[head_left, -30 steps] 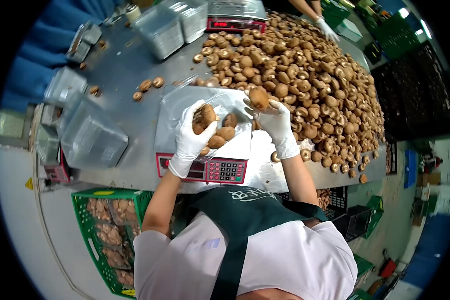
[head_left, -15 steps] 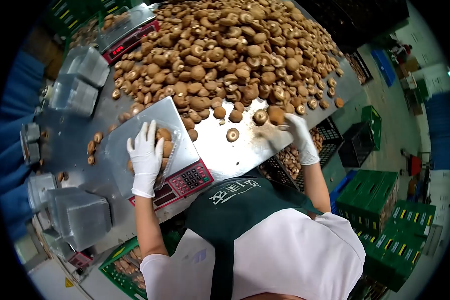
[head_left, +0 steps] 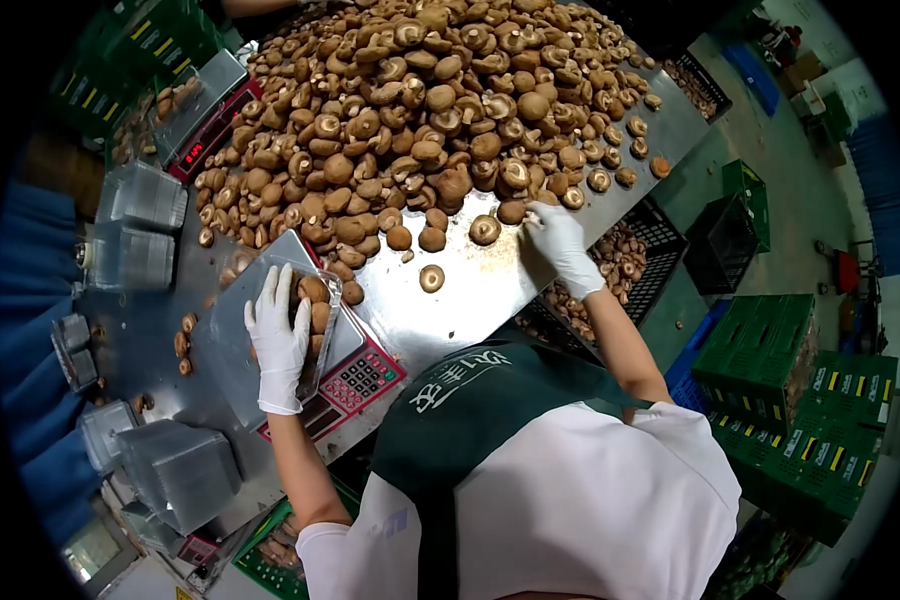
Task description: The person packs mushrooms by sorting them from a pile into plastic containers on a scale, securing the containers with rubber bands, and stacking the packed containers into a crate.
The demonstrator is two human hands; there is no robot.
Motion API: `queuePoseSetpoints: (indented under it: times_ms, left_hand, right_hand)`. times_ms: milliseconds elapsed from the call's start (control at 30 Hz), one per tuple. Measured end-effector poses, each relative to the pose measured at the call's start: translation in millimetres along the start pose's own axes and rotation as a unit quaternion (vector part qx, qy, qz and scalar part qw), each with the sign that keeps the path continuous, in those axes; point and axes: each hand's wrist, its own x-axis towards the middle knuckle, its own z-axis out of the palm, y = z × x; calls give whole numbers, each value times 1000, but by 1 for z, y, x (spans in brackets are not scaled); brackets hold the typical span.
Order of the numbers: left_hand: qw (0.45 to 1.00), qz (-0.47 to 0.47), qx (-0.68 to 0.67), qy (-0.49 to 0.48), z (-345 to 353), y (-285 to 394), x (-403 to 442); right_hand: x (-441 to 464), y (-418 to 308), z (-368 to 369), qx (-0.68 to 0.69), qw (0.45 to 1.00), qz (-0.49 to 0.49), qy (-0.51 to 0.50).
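- Head view: your white-gloved left hand [head_left: 278, 340] lies, fingers extended, over a clear plastic tray [head_left: 327, 348] of brown mushrooms [head_left: 319, 316] on a red-bodied, metal-topped scale [head_left: 362, 377].
- Your white-gloved right hand [head_left: 558, 240] bends its fingers beside a heaped brown mushroom pile [head_left: 420, 120]; whether it grips one, you cannot tell.
- A careless sweep there could send mushrooms off the silver metal bench [head_left: 450, 318] toward the black plastic crate [head_left: 662, 237] below.
- Pressing on the tray could bruise caps or skew the reading.
- Your left wrist partly hides the scale's display; another person's arm [head_left: 255, 7] is cut off at the top.
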Motion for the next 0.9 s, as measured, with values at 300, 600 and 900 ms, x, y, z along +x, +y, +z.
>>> queuePoseSetpoints:
  times_ms: [300, 600, 900]
  left_hand:
    - [981, -112, -105, 121, -27, 3, -34]
    - [971, -143, -117, 149, -26, 15, -48]
    - [967, -149, -133, 160, -28, 10, -48]
  right_hand:
    - [25, -18, 20, -6, 987, -162, -9]
    - [105, -20, -10, 48, 958, -129, 251]
    - [170, 19, -41, -64, 989, -17, 129]
